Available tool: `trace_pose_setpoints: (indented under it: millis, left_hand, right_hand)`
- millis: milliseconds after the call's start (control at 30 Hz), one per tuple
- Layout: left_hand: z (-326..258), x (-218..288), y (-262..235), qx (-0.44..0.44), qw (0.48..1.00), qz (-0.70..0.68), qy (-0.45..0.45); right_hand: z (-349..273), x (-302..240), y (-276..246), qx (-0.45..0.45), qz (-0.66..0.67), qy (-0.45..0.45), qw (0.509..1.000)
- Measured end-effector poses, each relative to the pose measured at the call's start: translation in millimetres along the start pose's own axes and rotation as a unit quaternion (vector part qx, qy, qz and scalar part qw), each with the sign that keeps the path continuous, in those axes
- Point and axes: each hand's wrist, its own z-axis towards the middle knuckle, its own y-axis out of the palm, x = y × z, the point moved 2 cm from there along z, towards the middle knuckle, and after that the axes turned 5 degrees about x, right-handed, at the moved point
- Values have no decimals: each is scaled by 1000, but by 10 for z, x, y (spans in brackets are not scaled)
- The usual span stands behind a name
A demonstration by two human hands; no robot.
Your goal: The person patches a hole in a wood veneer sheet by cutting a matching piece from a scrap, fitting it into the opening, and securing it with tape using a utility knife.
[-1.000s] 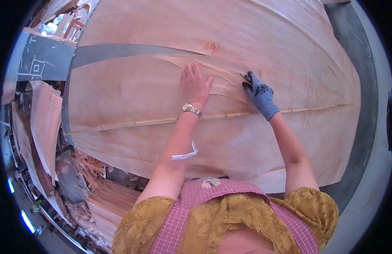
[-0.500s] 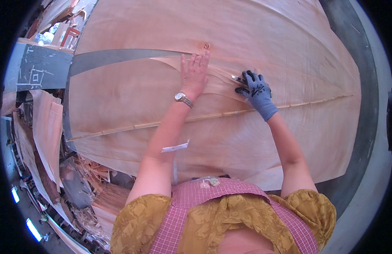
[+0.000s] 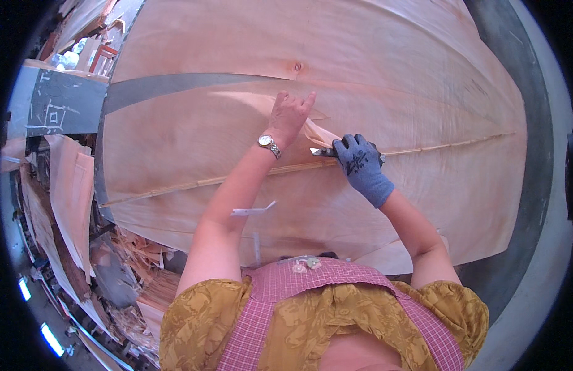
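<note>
Large sheets of thin, pinkish wood veneer (image 3: 175, 139) lie over a grey table. A loose veneer strip (image 3: 319, 132) rises from the seam between two sheets and passes beneath my left hand (image 3: 289, 116). That hand is bare, with a wristwatch (image 3: 267, 142), and its fingers are curled on the strip; the fingertips are partly hidden. My right hand (image 3: 361, 162), in a blue-grey glove, is closed around a utility knife (image 3: 323, 152) whose blade points left. The strip's near end meets the gloved fingers. Below both hands, a long thin bamboo stick (image 3: 224, 180) lies across the sheet.
A grey strip of tabletop (image 3: 163, 86) shows between the sheets. Left of the table are a grey board with chalk-like marks (image 3: 64, 102), hanging veneer pieces (image 3: 70, 185) and heaped wood scraps (image 3: 138, 250). A dark knot (image 3: 297, 66) marks the far sheet.
My left hand has gone from lying flat to curled fingers. My right hand has moved nearer and left with the knife. A veneer strip is now lifted between them.
</note>
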Motion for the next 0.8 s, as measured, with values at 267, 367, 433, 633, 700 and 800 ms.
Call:
trace_pose_setpoints:
  millis: [267,367,433,633,700,800]
  left_hand:
    - [315,-224,-315,-326,897,-291,66]
    - [450,-224,-327,-394,861,-322,-10]
    - [501,-200,-331,-410,852,-323,-32]
    - [696,-31,-414,-477,845,-233,-70]
    - [631,-71,-302,-449,864,-222,-50]
    - [610,-142,-354,-417,877,-236,-31]
  right_hand:
    - [-426,6,-219,-87,37,-15,995]
    - [-784,-84,-282,-221,140,-50,964]
    - [-804,-155,-550,-222,318,-45,920]
    - [152,-638,-238,54,667,4,743]
    - [335,-912,-188,2,784,-31,620]
    - [313,-1042,-415,-165,813,69,554]
